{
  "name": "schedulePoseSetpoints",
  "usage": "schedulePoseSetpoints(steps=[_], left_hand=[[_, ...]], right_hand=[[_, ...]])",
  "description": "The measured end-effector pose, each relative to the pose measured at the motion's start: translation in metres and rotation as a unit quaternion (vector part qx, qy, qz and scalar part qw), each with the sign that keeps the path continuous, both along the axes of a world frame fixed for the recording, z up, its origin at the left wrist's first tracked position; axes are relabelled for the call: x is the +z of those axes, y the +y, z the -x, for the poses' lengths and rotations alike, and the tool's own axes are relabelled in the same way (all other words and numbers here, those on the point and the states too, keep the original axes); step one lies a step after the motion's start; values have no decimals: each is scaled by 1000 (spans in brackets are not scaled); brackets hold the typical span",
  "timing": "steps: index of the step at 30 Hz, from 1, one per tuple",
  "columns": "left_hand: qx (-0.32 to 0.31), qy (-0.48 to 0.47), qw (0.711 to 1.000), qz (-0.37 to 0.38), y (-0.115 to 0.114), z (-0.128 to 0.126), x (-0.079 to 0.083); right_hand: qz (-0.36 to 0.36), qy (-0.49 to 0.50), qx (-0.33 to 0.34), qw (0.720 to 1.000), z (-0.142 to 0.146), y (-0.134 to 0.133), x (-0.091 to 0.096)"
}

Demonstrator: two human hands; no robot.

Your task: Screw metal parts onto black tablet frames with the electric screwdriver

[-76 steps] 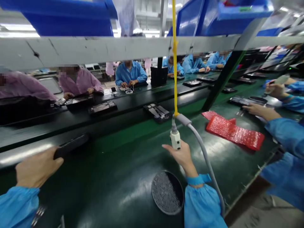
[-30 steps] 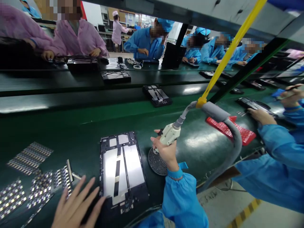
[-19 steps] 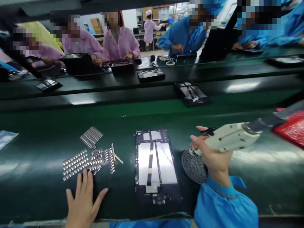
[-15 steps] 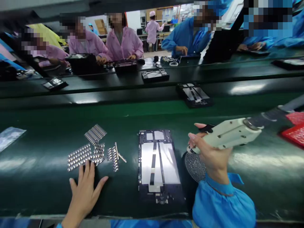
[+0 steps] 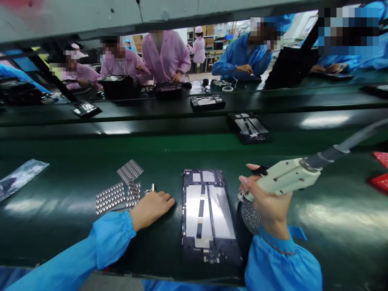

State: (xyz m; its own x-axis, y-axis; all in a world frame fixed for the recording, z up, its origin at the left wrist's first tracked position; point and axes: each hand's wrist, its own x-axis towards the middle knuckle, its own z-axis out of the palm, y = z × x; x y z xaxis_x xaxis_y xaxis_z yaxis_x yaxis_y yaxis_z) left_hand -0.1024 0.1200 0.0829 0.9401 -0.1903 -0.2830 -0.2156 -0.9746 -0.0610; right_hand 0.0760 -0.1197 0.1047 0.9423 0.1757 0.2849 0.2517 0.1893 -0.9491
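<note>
**Right grip [image 5: 269, 206] closed around a pale tool [image 5: 287, 178]; left grip [image 5: 154, 208] low, its hold hidden**

A wide green surface [image 5: 75, 242] runs from edge to edge, with co-workers [image 5: 165, 56] in pink and blue along its far side. On its near part, between the two hands, a black flat device [image 5: 209, 210] lies face up, pale panels and dark strips showing inside it. A similar second device [image 5: 250, 127] lies farther back, to the right of the first.

The pale tool slants down to the left, with a grey cable [image 5: 360, 137] leading off its raised end to the right. The right grip is wrapped around the tool's lower half, thumb and fingers near its tip. Behind that hand, partly covered by it, sits a round black disc [image 5: 251, 218], just beside the near device; whether the tip touches it cannot be told.

The left grip has its fingers bent and close together, palm down; whether it has hold of anything cannot be told. It partly covers a small pale strip [image 5: 153, 187]. Just to its left are patterned sheets [image 5: 110, 198] dotted with tiny pieces.
</note>
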Motion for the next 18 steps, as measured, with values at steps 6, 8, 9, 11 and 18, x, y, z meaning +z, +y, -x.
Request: schedulePoseSetpoints(steps=[6,8,9,11,18], left_hand=[[-50,-158,985,43,11,24,-16],[-23,-200,977,71,16,32,-23],[-1,-204,976,82,18,34,-25],[55,-185,976,100,20,34,-26],[43,-33,998,35,6,-7,-13]], right_hand=[[10,-8,19,1000,-1,-4,-3],[10,-11,21,1000,-1,-4,-3],[9,-11,22,1000,0,-4,-3],[9,-10,25,1000,0,-3,-2],[9,-12,7,1000,2,-2,-1]])
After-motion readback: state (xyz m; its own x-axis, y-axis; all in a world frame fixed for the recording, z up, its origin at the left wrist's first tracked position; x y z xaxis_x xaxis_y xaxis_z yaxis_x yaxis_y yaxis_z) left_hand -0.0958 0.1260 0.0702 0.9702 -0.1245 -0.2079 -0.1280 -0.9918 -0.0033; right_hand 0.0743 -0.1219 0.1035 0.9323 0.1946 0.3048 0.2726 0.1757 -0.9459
